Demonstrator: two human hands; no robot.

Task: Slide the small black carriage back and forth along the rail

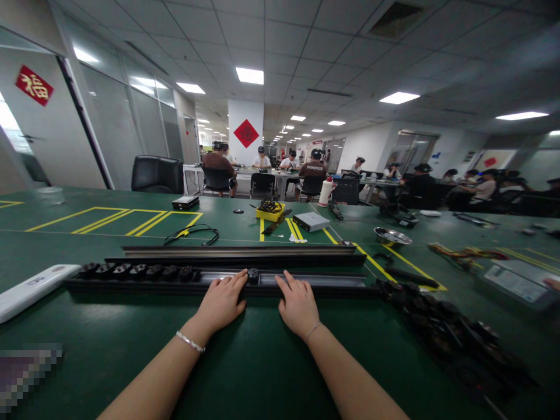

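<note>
A long black rail (324, 281) with a silvery channel lies across the green table in front of me. Several small black socket-like modules (139, 272) sit in a row in its left part. Another black module (252, 276) stands alone near the middle of the channel. My left hand (222, 300) rests on the rail just left of this module, fingertips close beside it, thumb apart at the front edge. My right hand (300, 303) lies on the rail further right, fingers stretched and apart, holding nothing. Whether the left fingertips touch the module I cannot tell.
Behind the rail lies a second long dark strip (236, 252). A white bar-shaped case (37, 289) is at left, a heap of black modules (455, 326) at right. Further back are a black cable (196, 234), a grey box (311, 221) and a metal bowl (392, 235).
</note>
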